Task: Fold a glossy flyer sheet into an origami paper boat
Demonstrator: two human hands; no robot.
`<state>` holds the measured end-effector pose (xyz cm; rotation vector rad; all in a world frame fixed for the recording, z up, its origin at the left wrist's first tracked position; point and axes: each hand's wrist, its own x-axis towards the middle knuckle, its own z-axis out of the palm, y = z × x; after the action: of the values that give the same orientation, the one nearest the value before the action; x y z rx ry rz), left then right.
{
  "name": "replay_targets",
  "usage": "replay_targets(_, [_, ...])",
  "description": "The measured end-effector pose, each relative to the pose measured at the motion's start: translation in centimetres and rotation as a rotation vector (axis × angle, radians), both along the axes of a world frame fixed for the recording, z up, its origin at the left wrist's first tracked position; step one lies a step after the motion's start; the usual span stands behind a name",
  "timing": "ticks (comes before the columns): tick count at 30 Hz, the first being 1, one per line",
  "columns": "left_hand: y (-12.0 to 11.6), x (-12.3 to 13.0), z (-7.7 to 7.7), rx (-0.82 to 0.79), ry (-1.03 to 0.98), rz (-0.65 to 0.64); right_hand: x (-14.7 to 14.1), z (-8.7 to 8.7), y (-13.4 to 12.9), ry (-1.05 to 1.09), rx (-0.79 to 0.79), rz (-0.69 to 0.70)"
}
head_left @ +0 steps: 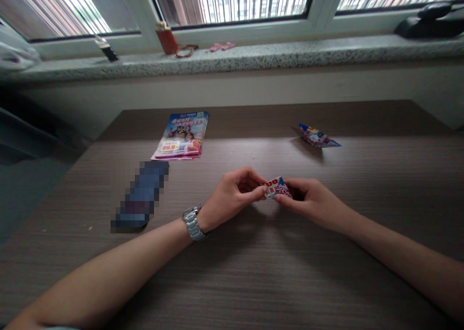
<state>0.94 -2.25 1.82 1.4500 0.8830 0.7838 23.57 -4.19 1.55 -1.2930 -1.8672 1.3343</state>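
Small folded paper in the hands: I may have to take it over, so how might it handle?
The folded paper is probably light, since it is small and the left hand and right hand merely pinch it. Its straight edges suggest some stiffness; being angular, it seems unlikely to roll.

On the top leaflet (186, 129) of the stack at far left on the worktop (232, 277), we read 89.9 in red on a pale label (170, 147); the title characters above blur for us. On the small folded paper (277, 189) between the fingers (255, 193), we make out what looks like a red 00. Print on the folded piece (316, 136) at far right escapes us.
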Motion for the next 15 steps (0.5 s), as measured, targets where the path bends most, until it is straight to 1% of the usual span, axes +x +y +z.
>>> replay_targets(6, [-0.18, 0.1, 0.04, 0.043, 0.006, 0.031, -0.11, 0.11, 0.01, -0.008, 0.011, -0.011])
replay_targets(15, [-0.21, 0.05, -0.24, 0.036, 0.052, -0.032, 0.21, 0.0, 0.21, -0.02, 0.006, 0.017])
